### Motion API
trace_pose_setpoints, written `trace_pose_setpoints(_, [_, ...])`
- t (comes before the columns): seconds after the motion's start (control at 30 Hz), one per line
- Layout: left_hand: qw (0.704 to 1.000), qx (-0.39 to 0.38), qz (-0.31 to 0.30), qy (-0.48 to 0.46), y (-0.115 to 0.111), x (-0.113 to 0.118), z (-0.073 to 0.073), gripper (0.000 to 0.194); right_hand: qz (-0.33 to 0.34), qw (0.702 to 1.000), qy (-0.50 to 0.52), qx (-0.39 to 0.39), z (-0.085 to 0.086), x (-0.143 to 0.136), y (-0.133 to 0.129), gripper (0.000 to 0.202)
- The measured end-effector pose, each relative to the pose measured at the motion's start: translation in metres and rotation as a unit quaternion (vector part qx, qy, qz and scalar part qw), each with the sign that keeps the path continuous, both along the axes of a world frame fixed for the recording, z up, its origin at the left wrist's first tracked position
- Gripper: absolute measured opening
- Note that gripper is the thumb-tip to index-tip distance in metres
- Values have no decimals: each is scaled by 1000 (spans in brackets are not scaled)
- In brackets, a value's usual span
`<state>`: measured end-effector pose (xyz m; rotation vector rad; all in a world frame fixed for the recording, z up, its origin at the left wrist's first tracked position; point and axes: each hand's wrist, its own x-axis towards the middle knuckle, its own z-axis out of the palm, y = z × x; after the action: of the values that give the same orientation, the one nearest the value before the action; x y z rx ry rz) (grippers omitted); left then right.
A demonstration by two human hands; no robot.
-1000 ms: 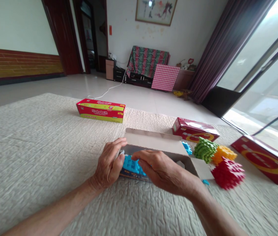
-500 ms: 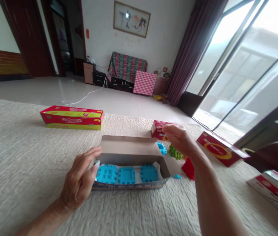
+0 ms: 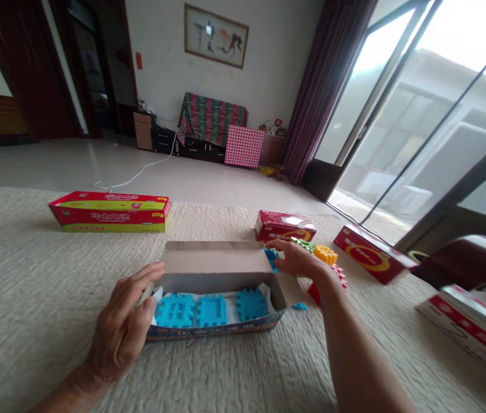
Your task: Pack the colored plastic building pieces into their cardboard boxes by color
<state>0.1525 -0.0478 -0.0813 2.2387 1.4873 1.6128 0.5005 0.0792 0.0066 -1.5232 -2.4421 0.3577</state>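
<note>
An open cardboard box (image 3: 217, 331) stands on the quilted cover, its lid folded back. Three flat square blue toy blocks with notched edges (image 3: 175, 310) lie in a row inside on white lining. My left hand (image 3: 117, 321) grips the left end of the box between thumb and fingers. Past the box's right rear corner, my right hand (image 3: 298, 259) has its fingers around another blue toy block (image 3: 271, 259), which they partly cover. Green (image 3: 303, 245), yellow (image 3: 325, 254) and red (image 3: 315, 293) toy blocks lie around that hand, partly behind the wrist.
A red and yellow-green box (image 3: 109, 215) lies at the back left. Two red boxes (image 3: 284, 226) (image 3: 367, 252) lie behind and right of the blocks. A white and red carton (image 3: 475, 332) is at far right. A small blue piece (image 3: 300, 307) lies beside the open box.
My right hand has come down and left from above the loose blocks onto the blue one. My left hand stays at the box. The view has shifted slightly to the right.
</note>
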Motion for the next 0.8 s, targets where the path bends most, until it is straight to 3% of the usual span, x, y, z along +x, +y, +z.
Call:
trace_pose_setpoints(0.4, [1000,9,-4,2,0,2,3,39,3,998,27,52,3,4,3,39])
trace_pose_setpoints(0.6, [1000,8,1,2,-1,3,4,37,18,1000,-12,-4,1,0,2,49])
trace_pose_setpoints(0.8, [1000,13,2,4,-1,2,4,37,45,999,-19,5,-2,-3,2,37])
